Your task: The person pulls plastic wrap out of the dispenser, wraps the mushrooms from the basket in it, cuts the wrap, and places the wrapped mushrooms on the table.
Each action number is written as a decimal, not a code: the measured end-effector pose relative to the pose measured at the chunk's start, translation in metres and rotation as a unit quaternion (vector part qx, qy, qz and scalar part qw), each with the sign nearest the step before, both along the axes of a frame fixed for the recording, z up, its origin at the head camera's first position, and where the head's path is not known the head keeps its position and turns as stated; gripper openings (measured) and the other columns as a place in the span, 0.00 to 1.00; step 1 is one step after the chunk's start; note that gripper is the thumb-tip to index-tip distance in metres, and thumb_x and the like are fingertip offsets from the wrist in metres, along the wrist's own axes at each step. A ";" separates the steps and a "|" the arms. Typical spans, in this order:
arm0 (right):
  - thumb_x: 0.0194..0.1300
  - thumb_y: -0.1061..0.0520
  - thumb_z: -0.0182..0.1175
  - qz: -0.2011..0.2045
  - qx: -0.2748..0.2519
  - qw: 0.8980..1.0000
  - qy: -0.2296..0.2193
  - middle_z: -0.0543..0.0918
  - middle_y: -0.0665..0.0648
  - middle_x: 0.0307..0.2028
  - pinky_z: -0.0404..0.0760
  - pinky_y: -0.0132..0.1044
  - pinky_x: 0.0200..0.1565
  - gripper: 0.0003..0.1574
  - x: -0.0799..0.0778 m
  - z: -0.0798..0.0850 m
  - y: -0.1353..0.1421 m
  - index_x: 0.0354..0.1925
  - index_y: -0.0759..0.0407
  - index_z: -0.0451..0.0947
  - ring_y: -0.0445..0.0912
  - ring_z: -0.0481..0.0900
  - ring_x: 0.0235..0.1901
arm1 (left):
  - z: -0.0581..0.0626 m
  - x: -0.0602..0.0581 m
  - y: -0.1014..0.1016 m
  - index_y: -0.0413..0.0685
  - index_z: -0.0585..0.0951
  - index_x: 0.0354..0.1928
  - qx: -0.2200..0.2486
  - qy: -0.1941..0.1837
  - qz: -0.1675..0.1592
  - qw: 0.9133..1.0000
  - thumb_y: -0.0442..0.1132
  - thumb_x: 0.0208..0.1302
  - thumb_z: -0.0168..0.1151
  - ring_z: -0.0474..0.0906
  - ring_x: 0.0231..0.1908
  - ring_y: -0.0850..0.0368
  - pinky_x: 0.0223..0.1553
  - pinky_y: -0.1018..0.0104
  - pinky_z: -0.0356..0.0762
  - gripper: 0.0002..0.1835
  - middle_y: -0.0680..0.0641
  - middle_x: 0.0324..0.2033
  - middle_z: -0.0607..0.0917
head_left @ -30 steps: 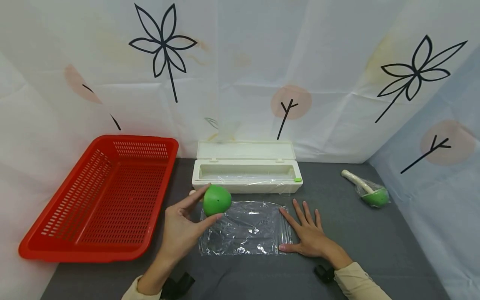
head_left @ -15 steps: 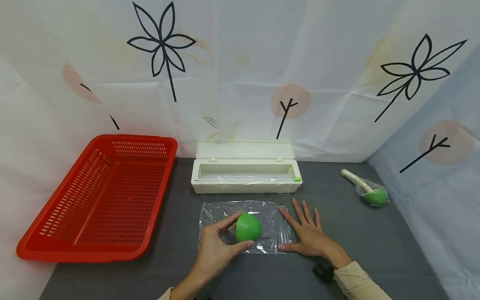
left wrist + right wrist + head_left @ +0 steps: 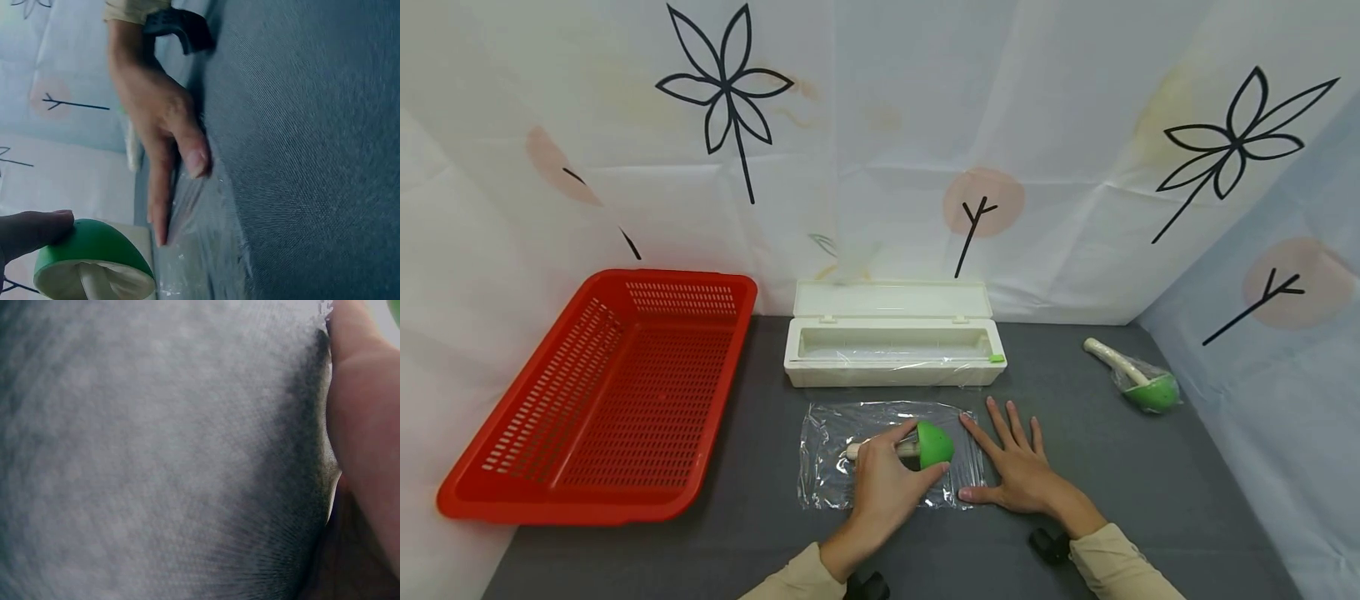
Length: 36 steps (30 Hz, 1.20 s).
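My left hand (image 3: pixel 886 483) pinches a toy mushroom (image 3: pixel 936 443) by its green cap, over a sheet of clear plastic film (image 3: pixel 827 467). The mushroom lies sideways, pale stem to the left and cap to the right. In the left wrist view the mushroom (image 3: pixel 94 256) shows its hollow white underside, with one finger on the cap. Fingers spread, my right hand (image 3: pixel 1022 475) presses the film's right edge against the table. The right wrist view holds only part of that hand (image 3: pixel 365 412) beside the grey cloth.
A white film dispenser box (image 3: pixel 895 375) with its lid up stands behind the film. At left is a red plastic basket (image 3: pixel 711 450). Another green mushroom (image 3: pixel 1153 393), wrapped in film, lies at the right on the grey tablecloth (image 3: pixel 1150 500).
My left hand has carried the mushroom rightward and down, from near the dispenser box to over the film. Its stem has come into sight. The right hand has stayed in place.
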State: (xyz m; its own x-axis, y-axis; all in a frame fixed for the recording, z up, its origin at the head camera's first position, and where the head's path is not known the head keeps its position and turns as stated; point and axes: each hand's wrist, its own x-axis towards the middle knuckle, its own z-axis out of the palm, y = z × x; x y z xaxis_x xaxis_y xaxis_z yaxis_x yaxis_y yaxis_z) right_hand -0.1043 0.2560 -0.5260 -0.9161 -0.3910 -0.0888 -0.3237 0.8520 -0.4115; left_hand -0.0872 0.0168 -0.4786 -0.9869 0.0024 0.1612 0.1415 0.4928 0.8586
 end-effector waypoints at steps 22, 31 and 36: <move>0.43 0.25 0.76 0.027 -0.036 0.999 0.016 0.43 0.73 0.78 0.31 0.79 0.63 0.77 0.001 0.001 0.007 0.81 0.45 0.49 0.76 0.35 0.74 | -0.022 -0.009 0.021 0.37 0.86 0.50 -0.043 0.046 -0.020 0.998 0.44 0.38 0.87 0.85 0.34 0.51 0.33 0.61 0.78 0.34 0.43 0.37 0.90; 0.41 0.27 0.79 0.022 -0.073 0.997 -0.009 0.44 0.72 0.78 0.30 0.78 0.63 0.81 0.000 0.006 0.010 0.82 0.43 0.45 0.75 0.34 0.75 | -0.020 -0.010 0.023 0.36 0.85 0.53 -0.034 0.043 -0.028 0.998 0.42 0.38 0.88 0.87 0.41 0.45 0.37 0.56 0.83 0.36 0.39 0.42 0.89; 0.41 0.30 0.80 0.018 -0.095 0.995 -0.004 0.49 0.72 0.77 0.34 0.78 0.63 0.80 0.001 0.008 0.014 0.82 0.42 0.46 0.75 0.40 0.74 | -0.018 -0.011 0.019 0.34 0.85 0.53 -0.027 0.048 -0.037 0.998 0.42 0.38 0.88 0.87 0.43 0.45 0.41 0.53 0.84 0.37 0.39 0.44 0.89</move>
State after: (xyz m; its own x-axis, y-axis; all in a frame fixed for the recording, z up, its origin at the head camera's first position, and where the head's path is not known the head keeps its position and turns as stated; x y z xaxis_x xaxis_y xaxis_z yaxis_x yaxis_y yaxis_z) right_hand -0.1036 0.2704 -0.5177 -0.9008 -0.4340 -0.0168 -0.3490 0.7463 -0.5668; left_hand -0.0981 0.0356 -0.4963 -0.9635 0.0862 0.2536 0.2604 0.5228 0.8117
